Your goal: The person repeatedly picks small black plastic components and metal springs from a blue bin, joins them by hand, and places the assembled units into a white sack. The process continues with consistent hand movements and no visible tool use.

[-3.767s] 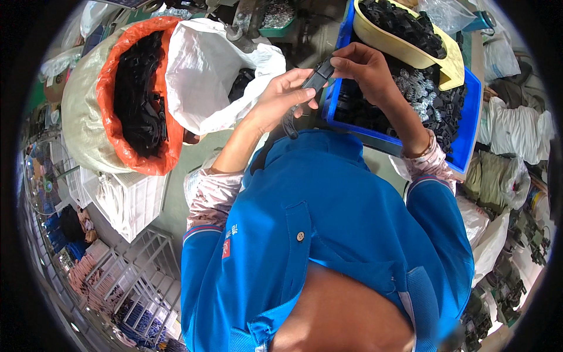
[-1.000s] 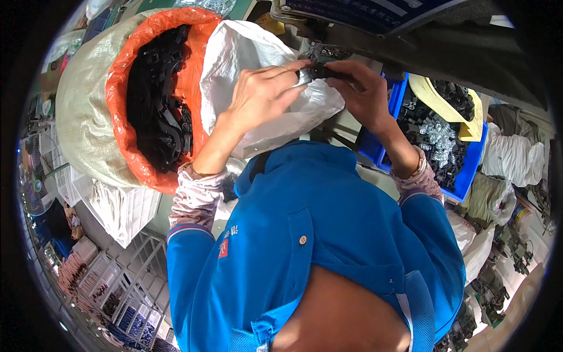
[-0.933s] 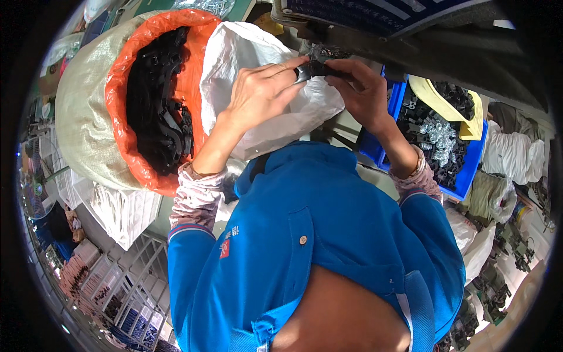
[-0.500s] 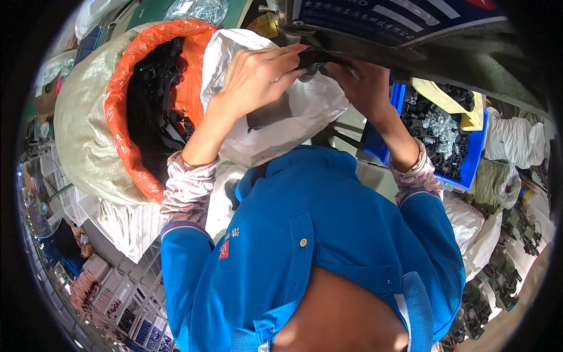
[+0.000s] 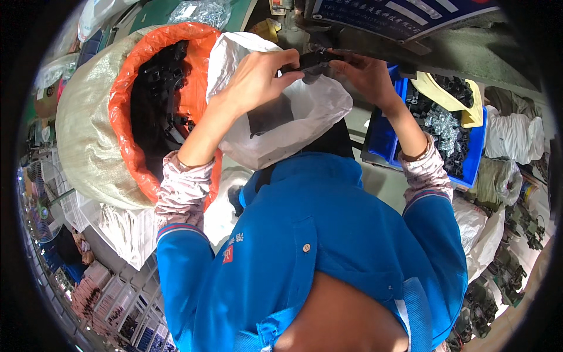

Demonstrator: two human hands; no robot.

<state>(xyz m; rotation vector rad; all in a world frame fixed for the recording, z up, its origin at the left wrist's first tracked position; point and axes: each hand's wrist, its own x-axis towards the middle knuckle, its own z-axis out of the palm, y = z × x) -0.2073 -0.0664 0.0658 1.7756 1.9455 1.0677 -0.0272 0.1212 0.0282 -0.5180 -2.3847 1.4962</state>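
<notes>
Firstly, left of the fingers: beige woven sack, orange plastic lining, black plastic parts inside. Beneath the fingers: open white plastic bag. Left hand and right hand: fingers clamped on opposite ends of one dark elongated piece. Right of the fingers: blue plastic bin with shiny coils, yellow plastic tub. Beyond the fingers, left: flat green tabletop; right: white plastic bundle.

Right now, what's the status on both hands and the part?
Left hand and right hand: both gripping black part. White bag open below it in view. Dark equipment near right hand; clearance unclear.
</notes>
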